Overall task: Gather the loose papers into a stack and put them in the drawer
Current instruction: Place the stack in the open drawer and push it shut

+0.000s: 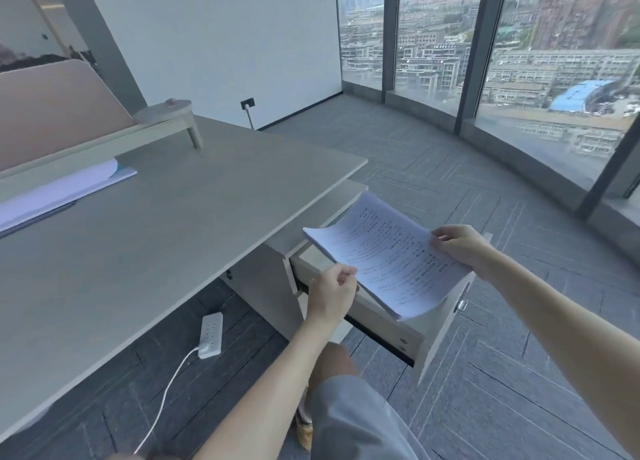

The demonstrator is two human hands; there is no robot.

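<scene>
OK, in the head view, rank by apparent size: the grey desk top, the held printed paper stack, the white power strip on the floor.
1. Grey desk top
2. Printed paper stack
3. White power strip, smallest even allowing for distance

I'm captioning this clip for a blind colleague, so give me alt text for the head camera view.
Both hands hold a stack of printed papers over an open drawer beside a grey desk, the left hand at the near edge and the right hand at the far corner. More papers lie on the desk; a white power strip sits on the floor.
</scene>
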